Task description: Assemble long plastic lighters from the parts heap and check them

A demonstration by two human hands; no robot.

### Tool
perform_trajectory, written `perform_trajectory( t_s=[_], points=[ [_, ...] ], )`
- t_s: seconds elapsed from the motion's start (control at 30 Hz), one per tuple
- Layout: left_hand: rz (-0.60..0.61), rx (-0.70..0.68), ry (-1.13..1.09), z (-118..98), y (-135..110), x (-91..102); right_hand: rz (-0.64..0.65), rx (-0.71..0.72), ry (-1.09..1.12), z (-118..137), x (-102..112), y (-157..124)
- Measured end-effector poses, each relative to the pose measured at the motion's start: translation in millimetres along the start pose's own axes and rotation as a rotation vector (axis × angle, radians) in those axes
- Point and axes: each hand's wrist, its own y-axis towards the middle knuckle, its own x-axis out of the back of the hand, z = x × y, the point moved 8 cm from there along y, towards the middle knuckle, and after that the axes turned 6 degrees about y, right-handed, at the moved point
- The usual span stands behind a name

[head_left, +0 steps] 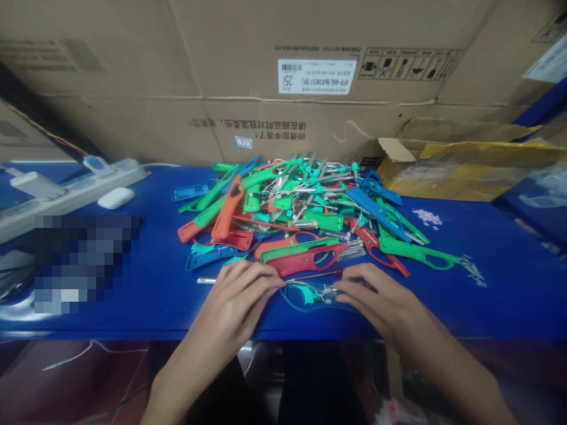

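A heap of long plastic lighter shells (305, 206) in green, red, orange and blue, mixed with metal tubes and thin wires, lies on the blue table (487, 295). In front of the heap lies a blue lighter shell (310, 295) with a metal tube and wires. My left hand (241, 295) rests on its left end, fingers curled and pinched on the part. My right hand (376, 295) presses on its right end, fingers bent over it. A thin metal rod (206, 281) sticks out left of my left hand.
Large cardboard boxes (283, 77) wall the back of the table. A white power strip (75, 189) and a white earbud case (116, 198) lie at the left. A flat box with yellow plastic (469, 171) sits at the right. Small white bits (427, 217) lie near the heap.
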Motion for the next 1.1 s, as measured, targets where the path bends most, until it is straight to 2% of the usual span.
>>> perform_trajectory(
  t_s=[0.3, 0.63, 0.73, 0.87, 0.97, 1.1],
  points=[
    [0.013, -0.004, -0.005, 0, -1, -0.7, -0.029, -0.073, 0.094, -2, 3, 1],
    [0.016, 0.008, -0.002, -1, 0, 0.3, -0.111, -0.08, -0.015, -14, -9, -14],
    [0.011, 0.011, -0.002, -1, 0, 0.6, -0.134, -0.06, -0.141, -11, -9, -18],
    [0.004, 0.017, -0.006, 1, -1, 0.4, -0.15, 0.035, -0.222, 6, -7, -16],
    [0.009, 0.013, -0.011, 1, -1, 0.1, -0.12, 0.09, -0.245, 13, -12, -14],
    [0.009, 0.011, -0.009, -1, -1, 0.8, -0.053, 0.082, -0.257, 7, -24, -17]
  ],
)
